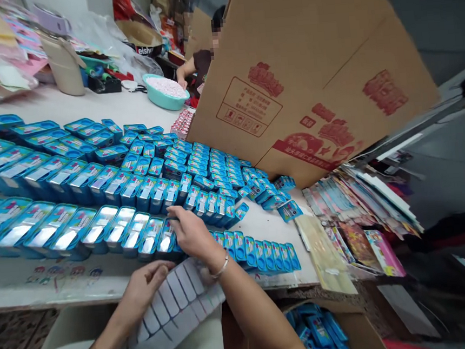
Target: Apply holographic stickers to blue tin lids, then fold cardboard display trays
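Note:
My left hand grips a sheet of white stickers by its upper left edge, thumb on top, over my lap. My right hand reaches across to the front row of small blue boxes, its fingers bent together at the top of one blue box. Whether those fingers pinch a sticker is hidden. Shiny labels show on the boxes just left of that hand, such as this box. More blue boxes stand in line to its right.
Several rows of blue boxes cover the table. A large cardboard carton stands behind them. Colourful paper packs lie at right. An open carton below holds blue boxes. A turquoise basin sits near another person's arm.

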{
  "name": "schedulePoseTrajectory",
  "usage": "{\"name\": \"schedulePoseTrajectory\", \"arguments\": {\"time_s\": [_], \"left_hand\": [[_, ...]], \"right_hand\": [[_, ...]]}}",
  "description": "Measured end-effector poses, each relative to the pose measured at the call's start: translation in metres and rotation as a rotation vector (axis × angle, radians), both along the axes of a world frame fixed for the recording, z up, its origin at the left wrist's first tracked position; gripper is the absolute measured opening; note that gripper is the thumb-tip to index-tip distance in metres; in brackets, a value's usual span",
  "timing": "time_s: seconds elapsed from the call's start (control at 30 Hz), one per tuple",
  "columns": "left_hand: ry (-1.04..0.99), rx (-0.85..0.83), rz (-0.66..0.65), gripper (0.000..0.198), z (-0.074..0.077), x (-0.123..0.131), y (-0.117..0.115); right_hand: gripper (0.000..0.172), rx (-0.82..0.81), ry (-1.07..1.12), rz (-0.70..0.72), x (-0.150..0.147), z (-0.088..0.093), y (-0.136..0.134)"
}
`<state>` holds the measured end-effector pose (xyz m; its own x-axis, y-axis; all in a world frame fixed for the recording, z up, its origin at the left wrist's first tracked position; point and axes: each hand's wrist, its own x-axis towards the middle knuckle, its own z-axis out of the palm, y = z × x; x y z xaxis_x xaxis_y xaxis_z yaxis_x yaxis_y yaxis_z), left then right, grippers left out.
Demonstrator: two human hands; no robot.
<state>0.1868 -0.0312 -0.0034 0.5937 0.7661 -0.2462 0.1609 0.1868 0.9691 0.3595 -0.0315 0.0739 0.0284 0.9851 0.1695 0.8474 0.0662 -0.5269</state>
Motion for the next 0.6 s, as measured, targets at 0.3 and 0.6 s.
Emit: {"name": "schedulePoseTrajectory", "arguments": {"time_s": [0.3, 0.6], "left_hand": [[-0.105, -0.292, -0.493, 0.054, 0.051, -0.020, -0.018], [-0.306, -0.563, -0.727, 0.056, 0.083, -0.005, -0.037]], "right_hand": [[0.022, 0.039, -0.072, 0.143, 0.008, 0.061, -0.131], [0.014, 0.126, -0.148, 0.074, 0.003, 0.056, -0.174]]}}
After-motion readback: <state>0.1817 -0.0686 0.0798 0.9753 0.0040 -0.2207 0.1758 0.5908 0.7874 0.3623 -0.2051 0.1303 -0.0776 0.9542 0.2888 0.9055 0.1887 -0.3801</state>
